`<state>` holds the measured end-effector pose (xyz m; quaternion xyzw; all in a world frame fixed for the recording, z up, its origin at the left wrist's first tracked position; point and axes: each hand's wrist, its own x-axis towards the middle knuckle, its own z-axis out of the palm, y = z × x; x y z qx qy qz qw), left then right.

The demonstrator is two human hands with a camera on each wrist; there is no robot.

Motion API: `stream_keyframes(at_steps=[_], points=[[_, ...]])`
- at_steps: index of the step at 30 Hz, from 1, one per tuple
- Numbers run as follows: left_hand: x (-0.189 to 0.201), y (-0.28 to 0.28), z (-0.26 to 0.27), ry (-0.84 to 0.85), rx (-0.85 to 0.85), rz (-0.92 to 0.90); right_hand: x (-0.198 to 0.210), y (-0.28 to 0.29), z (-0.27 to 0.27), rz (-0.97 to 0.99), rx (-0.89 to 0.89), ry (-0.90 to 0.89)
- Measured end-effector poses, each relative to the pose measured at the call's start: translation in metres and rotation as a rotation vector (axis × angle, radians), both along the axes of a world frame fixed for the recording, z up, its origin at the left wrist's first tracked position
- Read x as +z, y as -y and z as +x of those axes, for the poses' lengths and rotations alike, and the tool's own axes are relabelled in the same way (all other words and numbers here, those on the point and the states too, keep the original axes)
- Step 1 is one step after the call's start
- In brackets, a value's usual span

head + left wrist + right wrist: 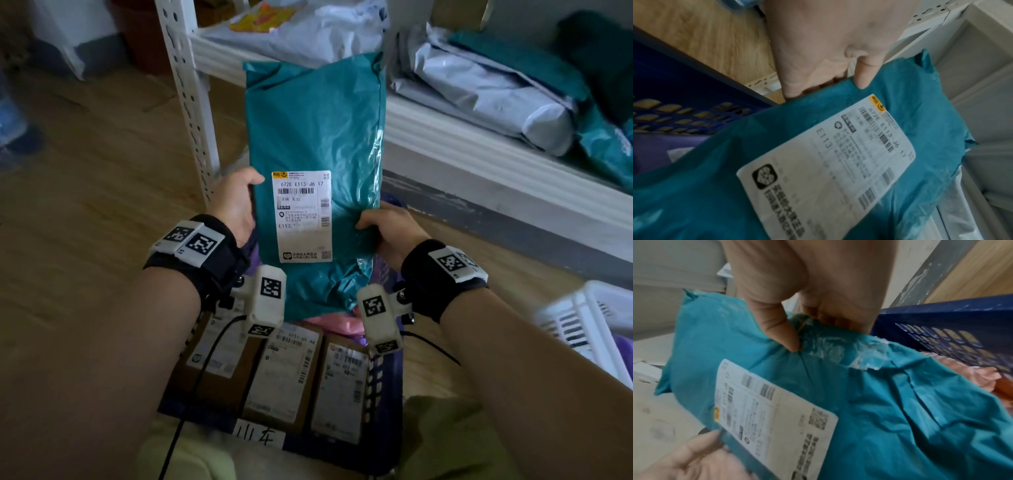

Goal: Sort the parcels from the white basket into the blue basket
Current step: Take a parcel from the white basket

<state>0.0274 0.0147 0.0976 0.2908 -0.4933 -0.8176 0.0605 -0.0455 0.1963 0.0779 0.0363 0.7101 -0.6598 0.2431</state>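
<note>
Both hands hold up a teal plastic parcel (315, 130) with a white shipping label (303, 216) facing me. My left hand (236, 204) grips its left edge, thumb on the front (863, 76). My right hand (387, 228) pinches the right edge, its thumb pressed into the wrinkled, taped plastic (785, 335). The parcel (838, 146) (879, 394) hangs above the blue basket (387, 428), whose slotted wall shows in both wrist views (684, 113) (951, 331). The white basket (589, 322) stands at the right edge of the head view.
Brown cardboard boxes (284, 370) with labels and a pink bag (329, 323) lie in the blue basket. A white metal shelf (191, 102) stands behind, stacked with grey and teal bags (496, 89). Wooden floor (102, 144) spreads to the left.
</note>
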Motion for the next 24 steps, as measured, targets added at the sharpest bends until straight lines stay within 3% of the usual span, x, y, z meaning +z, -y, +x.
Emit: stream_keyframes(at_steps=[4, 10, 19, 24], points=[[-0.004, -0.003, -0.022, 0.000, 0.056, 0.049, -0.001, -0.005, -0.009, -0.029, -0.034, 0.047], [0.001, -0.027, -0.033, -0.049, -0.085, 0.040, 0.002, -0.040, 0.011, -0.033, -0.105, 0.067], [0.052, -0.115, 0.010, -0.173, -0.253, -0.035, 0.071, -0.124, 0.079, 0.032, -0.356, -0.113], [0.099, -0.178, 0.024, -0.297, -0.399, -0.042, 0.113, -0.185, 0.114, 0.045, -0.508, -0.220]])
